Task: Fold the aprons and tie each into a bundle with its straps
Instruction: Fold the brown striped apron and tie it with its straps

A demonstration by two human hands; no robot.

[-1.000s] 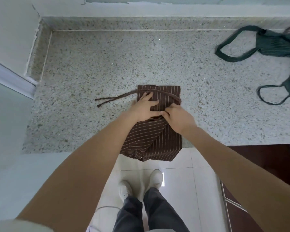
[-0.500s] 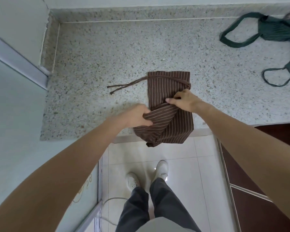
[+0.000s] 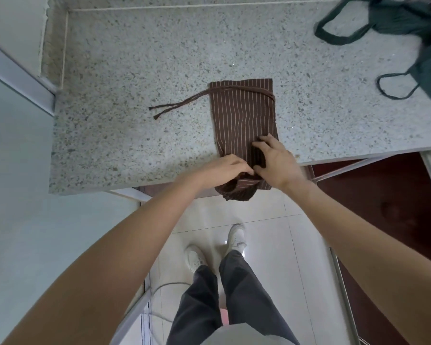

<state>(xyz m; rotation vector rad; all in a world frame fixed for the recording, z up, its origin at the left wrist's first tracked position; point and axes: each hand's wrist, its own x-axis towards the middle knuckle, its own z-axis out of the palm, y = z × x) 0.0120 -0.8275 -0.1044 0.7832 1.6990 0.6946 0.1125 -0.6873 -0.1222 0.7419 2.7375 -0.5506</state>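
A brown striped apron [image 3: 243, 115], folded into a long narrow strip, lies on the speckled stone counter [image 3: 135, 70]. Its near end hangs over the counter's front edge. Its brown straps [image 3: 182, 103] cross the far end and trail off to the left. My left hand [image 3: 222, 169] grips the near end of the apron at the counter edge, fingers curled into the cloth. Just to its right, my right hand [image 3: 274, 160] also holds the near end, fingers bent over a fold of the fabric.
A dark green apron [image 3: 408, 23] with looped straps lies crumpled at the counter's far right corner. A wall and ledge bound the counter on the left. Below the edge are a tiled floor, my feet and a dark cabinet front [image 3: 383, 195].
Both hands have come toward me to the apron's near end at the counter edge. The cloth that was bunched there is now pulled out longer and straighter along the counter.
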